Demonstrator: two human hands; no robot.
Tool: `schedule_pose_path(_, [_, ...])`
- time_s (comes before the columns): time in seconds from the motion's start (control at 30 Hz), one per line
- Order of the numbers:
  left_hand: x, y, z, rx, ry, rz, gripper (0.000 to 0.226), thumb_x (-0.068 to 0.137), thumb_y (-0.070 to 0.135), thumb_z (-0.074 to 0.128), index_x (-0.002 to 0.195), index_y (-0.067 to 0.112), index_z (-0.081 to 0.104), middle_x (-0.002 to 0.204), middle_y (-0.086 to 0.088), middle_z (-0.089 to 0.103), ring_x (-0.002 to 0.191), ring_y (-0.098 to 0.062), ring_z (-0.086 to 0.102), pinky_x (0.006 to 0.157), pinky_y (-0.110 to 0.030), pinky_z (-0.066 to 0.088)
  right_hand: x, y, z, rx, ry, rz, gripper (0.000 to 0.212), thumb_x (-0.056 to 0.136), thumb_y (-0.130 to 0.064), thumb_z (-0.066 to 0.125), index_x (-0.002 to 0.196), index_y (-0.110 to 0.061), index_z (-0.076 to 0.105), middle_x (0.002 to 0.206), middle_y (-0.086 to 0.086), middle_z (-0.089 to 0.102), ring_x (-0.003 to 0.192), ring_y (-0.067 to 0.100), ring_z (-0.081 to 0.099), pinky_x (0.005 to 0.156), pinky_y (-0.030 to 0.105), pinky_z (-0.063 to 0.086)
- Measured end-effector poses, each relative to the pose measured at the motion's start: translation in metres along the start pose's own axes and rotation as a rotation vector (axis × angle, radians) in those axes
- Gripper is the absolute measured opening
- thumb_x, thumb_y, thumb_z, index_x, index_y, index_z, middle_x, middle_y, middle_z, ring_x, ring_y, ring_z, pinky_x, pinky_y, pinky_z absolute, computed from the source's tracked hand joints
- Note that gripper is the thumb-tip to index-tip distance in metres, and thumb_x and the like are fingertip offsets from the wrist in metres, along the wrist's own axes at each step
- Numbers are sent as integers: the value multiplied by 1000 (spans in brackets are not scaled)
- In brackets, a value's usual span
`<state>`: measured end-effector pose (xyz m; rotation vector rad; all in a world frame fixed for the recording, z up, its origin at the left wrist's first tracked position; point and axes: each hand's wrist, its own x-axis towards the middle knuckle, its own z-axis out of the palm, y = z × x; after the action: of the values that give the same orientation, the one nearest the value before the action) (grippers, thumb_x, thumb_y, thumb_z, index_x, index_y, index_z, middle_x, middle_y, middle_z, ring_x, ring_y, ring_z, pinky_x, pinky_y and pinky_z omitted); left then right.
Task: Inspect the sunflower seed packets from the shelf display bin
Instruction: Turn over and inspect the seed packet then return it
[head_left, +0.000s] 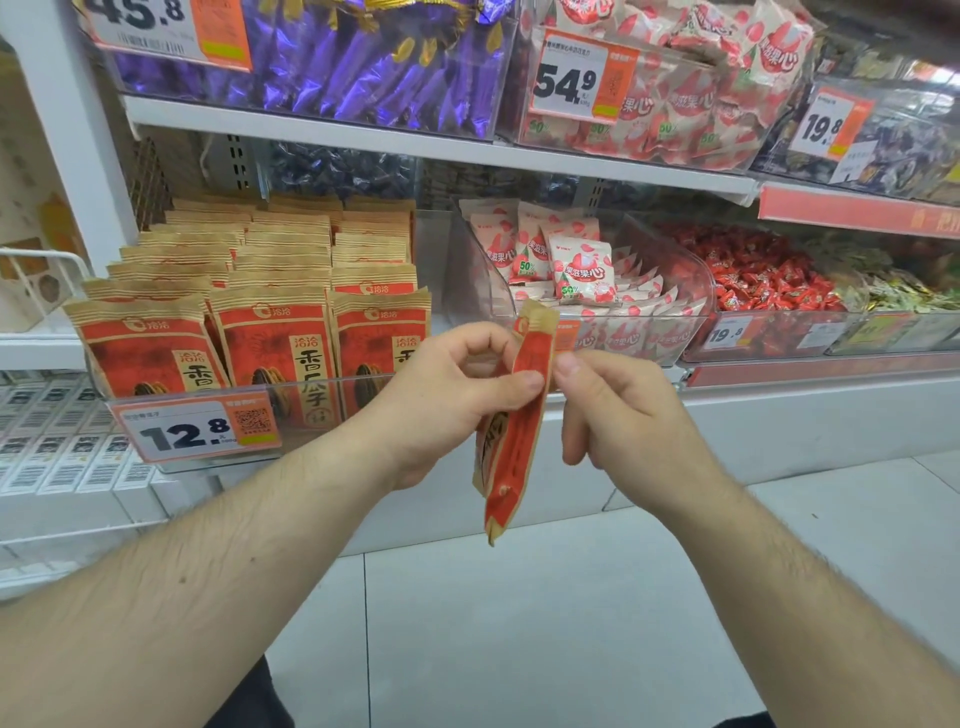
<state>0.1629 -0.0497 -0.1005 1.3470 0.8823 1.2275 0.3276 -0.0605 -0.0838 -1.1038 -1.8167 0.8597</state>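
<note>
A red and tan sunflower seed packet (517, 441) hangs edge-on in front of the shelf, between my two hands. My left hand (441, 400) grips it from the left, thumb pressed on its red face. My right hand (608, 410) pinches its right edge near the top with thumb and forefinger. To the left, the clear display bin (332, 384) holds several rows of matching upright packets (270, 343), with a 12.8 price tag (200, 428) on its front.
Right of the bin stand clear bins of white and pink snack packs (582, 270) and red wrapped candies (758, 275). The shelf above carries purple packs (363, 62) and more price tags. A white wire rack (47, 260) is at left; grey tiled floor (519, 623) lies below.
</note>
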Motion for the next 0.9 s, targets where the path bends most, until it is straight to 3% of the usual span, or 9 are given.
schedule_pose_path(0.07, [-2,0,2,25,-36,-6,12,85,5,68,79,9,59,66,2,64,64,-14,60,70,-32,51,1,2,0,-8,36,22,46,87,-48,46,80,-9,68,50,14,59,41,3,48,49,15,37])
schedule_pose_path(0.17, [-3,2,4,5,-41,-20,16,74,15,73,69,12,59,67,0,66,63,-15,62,72,-36,52,3,4,0,21,48,23,41,87,-47,48,80,-12,69,52,9,63,43,10,52,50,23,41])
schedule_pose_path(0.23, [-4,3,5,-40,-25,-37,17,65,20,75,62,15,58,76,-5,68,68,-21,63,78,-46,51,4,5,-1,55,46,20,39,88,-45,47,80,-14,69,54,9,64,46,21,56,48,29,44])
schedule_pose_path(0.33, [-5,7,9,-121,-11,-78,22,62,18,73,60,12,52,73,0,67,66,-23,62,78,-45,48,6,5,-2,91,46,16,39,90,-41,46,80,-11,69,60,15,66,54,36,60,46,32,46])
schedule_pose_path(0.47, [-6,9,12,-173,-11,-141,22,61,19,72,56,14,51,65,-2,65,61,-22,64,71,-39,50,8,7,-2,142,33,10,38,90,-36,49,80,-4,68,62,19,66,51,31,58,45,33,47])
schedule_pose_path(0.67, [-4,9,8,-208,2,-179,24,61,24,72,69,12,53,69,-7,67,70,-24,66,67,-38,51,7,8,-3,234,-5,2,20,83,-22,58,87,-6,68,58,8,67,48,16,58,45,28,50])
schedule_pose_path(0.77, [-4,7,8,-213,-1,-190,24,62,24,72,72,10,56,71,-10,68,81,-30,67,68,-39,52,7,9,-3,269,-12,-2,19,80,-18,60,91,-5,68,62,11,69,49,16,60,47,26,50])
schedule_pose_path(0.9, [-4,8,8,-222,2,-196,23,64,23,71,74,10,56,67,-7,68,79,-28,67,72,-39,50,6,8,-4,279,-29,-8,15,78,-15,62,89,-6,67,63,11,70,48,13,60,51,24,51])
